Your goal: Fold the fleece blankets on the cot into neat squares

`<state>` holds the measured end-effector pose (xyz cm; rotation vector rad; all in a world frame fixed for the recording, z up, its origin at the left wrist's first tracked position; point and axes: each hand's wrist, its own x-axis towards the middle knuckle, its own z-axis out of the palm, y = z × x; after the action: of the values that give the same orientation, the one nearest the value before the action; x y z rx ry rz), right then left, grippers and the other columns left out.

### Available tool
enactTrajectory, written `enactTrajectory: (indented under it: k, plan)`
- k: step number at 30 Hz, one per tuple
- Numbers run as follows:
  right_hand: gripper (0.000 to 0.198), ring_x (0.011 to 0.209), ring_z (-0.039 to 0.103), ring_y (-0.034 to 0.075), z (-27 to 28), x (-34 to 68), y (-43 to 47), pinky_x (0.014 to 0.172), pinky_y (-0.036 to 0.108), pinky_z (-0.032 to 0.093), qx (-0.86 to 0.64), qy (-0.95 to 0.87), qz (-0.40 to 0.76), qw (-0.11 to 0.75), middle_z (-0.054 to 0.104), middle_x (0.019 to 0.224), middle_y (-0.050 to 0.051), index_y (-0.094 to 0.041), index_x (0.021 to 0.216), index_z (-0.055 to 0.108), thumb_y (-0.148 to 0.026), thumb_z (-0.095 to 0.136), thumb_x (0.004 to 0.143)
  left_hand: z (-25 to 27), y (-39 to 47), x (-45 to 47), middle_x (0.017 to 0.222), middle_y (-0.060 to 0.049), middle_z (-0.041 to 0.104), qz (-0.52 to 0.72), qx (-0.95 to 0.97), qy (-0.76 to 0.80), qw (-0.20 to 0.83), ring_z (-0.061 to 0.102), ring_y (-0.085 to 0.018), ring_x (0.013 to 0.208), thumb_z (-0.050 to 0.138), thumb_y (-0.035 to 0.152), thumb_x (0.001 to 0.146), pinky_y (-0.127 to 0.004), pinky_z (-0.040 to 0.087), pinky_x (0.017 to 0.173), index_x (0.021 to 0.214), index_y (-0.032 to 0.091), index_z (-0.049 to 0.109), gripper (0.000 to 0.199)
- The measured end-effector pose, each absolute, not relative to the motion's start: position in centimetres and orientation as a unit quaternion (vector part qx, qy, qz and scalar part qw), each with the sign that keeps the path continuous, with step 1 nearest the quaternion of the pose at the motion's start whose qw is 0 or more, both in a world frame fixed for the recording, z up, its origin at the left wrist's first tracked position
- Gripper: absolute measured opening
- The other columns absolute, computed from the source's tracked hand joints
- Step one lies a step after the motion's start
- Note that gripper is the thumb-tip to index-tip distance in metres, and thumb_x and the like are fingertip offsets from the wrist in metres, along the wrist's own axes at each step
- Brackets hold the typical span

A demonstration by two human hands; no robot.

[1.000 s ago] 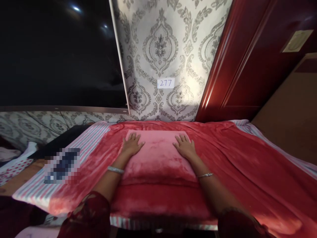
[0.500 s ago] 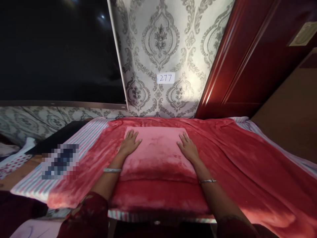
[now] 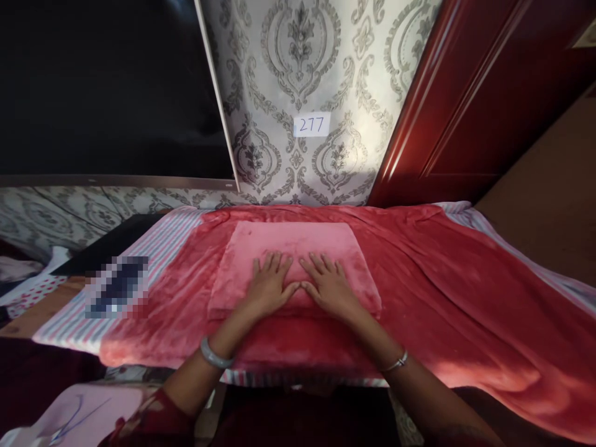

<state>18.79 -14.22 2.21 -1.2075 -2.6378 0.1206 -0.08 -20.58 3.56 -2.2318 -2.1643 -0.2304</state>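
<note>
A pink plush piece, a cushion or folded cloth (image 3: 298,239), lies flat on a red plush blanket (image 3: 433,292). Its near edge shows some thickness; whether it is folded fabric or a filled cushion I cannot tell. My left hand (image 3: 270,284) rests palm down on its middle, fingers spread. Beside it my right hand (image 3: 329,284) also lies flat on the pink surface, fingers apart. The two thumbs meet at their tips. A grey bangle circles the left wrist and a thin silver one the right.
Under the red blanket a striped cloth (image 3: 77,310) shows at the left and right edges. A blurred dark object (image 3: 116,287) lies on the left. Behind stand a large black screen (image 3: 112,93), a patterned wall with a "277" label (image 3: 311,125), and a dark red door (image 3: 447,112).
Both hands have slid inward and nearer to me, from the pink piece's side edges to its middle, thumbs now touching. The piece looks flatter. The view has tilted slightly down.
</note>
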Motion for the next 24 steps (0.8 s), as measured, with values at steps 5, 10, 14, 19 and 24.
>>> enactTrajectory:
  k: [5, 10, 14, 19, 24]
  plan:
    - [0.060, 0.154, 0.015, 0.032, 0.0, 18.6, -15.2, 0.121, 0.057, 0.014, -0.420, -0.898, 0.024, 0.131, 0.019, 0.168, 0.000, -0.031, 0.158, 0.031, -0.047, 0.040, 0.100, 0.8, -21.3, 0.3, 0.166, -0.013, 0.024, -0.078, -0.711, -0.697, 0.050, 0.016, -0.033, 0.154, 0.041, 0.056, 0.097, -0.065, 0.009, 0.121, 0.158, 0.023, 0.031, 0.069]
    - [0.057, 0.154, 0.016, 0.031, -0.2, 18.5, -14.9, 0.121, 0.057, 0.013, -0.419, -0.898, 0.028, 0.129, 0.025, 0.166, 0.000, -0.032, 0.155, 0.037, -0.042, 0.041, 0.100, 0.4, -21.0, 0.3, 0.165, -0.014, 0.026, -0.074, -0.710, -0.699, 0.048, 0.016, -0.033, 0.154, 0.043, 0.054, 0.096, -0.065, 0.009, 0.121, 0.157, 0.024, 0.035, 0.068]
    - [0.057, 0.154, 0.016, 0.031, -0.2, 18.3, -15.1, 0.121, 0.058, 0.014, -0.421, -0.898, 0.028, 0.130, 0.025, 0.166, 0.001, -0.031, 0.154, 0.039, -0.040, 0.043, 0.099, 0.3, -20.9, 0.5, 0.165, -0.015, 0.026, -0.078, -0.707, -0.702, 0.047, 0.016, -0.034, 0.154, 0.043, 0.055, 0.096, -0.065, 0.009, 0.121, 0.156, 0.024, 0.037, 0.068]
    - [0.058, 0.154, 0.016, 0.031, -0.2, 18.3, -15.2, 0.121, 0.058, 0.014, -0.431, -0.893, 0.024, 0.129, 0.024, 0.166, 0.000, -0.032, 0.156, 0.036, -0.040, 0.043, 0.099, 0.1, -21.2, 0.4, 0.166, -0.012, 0.026, -0.091, -0.706, -0.701, 0.052, 0.016, -0.032, 0.154, 0.043, 0.055, 0.096, -0.064, 0.010, 0.122, 0.156, 0.025, 0.036, 0.067]
    - [0.058, 0.154, 0.015, 0.031, 0.5, 18.3, -15.3, 0.121, 0.057, 0.016, -0.426, -0.897, 0.030, 0.116, 0.021, 0.167, 0.001, -0.032, 0.157, 0.033, -0.043, 0.041, 0.100, 0.9, -21.3, 0.2, 0.165, -0.012, 0.026, -0.078, -0.709, -0.699, 0.051, 0.018, -0.031, 0.154, 0.042, 0.054, 0.097, -0.061, 0.013, 0.123, 0.157, 0.023, 0.035, 0.067]
